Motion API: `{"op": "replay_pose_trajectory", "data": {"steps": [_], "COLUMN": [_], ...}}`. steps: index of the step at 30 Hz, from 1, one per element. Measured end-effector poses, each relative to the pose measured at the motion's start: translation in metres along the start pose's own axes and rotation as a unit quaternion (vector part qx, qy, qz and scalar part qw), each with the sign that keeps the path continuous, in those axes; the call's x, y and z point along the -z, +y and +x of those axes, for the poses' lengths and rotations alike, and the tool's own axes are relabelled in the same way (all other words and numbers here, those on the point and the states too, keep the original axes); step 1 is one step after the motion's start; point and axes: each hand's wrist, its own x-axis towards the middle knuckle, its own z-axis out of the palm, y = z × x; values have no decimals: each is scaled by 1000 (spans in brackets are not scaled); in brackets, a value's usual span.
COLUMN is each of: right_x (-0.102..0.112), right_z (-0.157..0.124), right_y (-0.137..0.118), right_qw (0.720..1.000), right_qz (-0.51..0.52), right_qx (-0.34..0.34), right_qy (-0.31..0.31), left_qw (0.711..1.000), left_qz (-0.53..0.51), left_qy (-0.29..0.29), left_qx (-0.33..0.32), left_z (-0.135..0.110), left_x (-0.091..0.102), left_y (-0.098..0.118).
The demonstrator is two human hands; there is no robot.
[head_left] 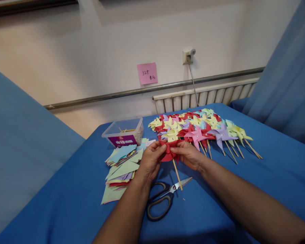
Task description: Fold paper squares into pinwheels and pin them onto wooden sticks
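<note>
Both hands hold a red paper pinwheel [169,154] in front of me, above the blue-covered table. My left hand [153,157] pinches its left side, with the thumb on the folded paper near the middle. On the other side my right hand [189,154] grips it, its thumb also close to the centre. A thin wooden stick [177,174] slants down from the pinwheel. Below lie scissors [165,196] with black handles, blades partly spread and pointing right. The pinwheel's centre is mostly covered by the thumbs.
Many finished paper pinwheels [197,135] on sticks lie behind the hands. Stacked coloured paper [124,167] is at the left, in front of a clear plastic box [123,130] holding sticks. Behind the blue table [73,200] are a radiator [205,96] and wall socket [188,57].
</note>
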Motion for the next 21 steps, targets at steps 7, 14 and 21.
{"op": "replay_pose_trajectory", "data": {"steps": [7, 14, 21], "right_x": [-1, -2, -5], "right_z": [-1, -1, -1], "right_y": [-1, -1, -2], "right_qw": [999, 999, 999], "right_qz": [-34, -45, -33], "right_qx": [16, 17, 31], "right_qy": [13, 23, 10], "left_qw": [1000, 997, 998], "left_qz": [10, 73, 49], "left_qy": [24, 0, 14], "left_qx": [6, -27, -26], "left_z": [0, 3, 3], "left_x": [1, 4, 3], "left_y": [1, 1, -1]}}
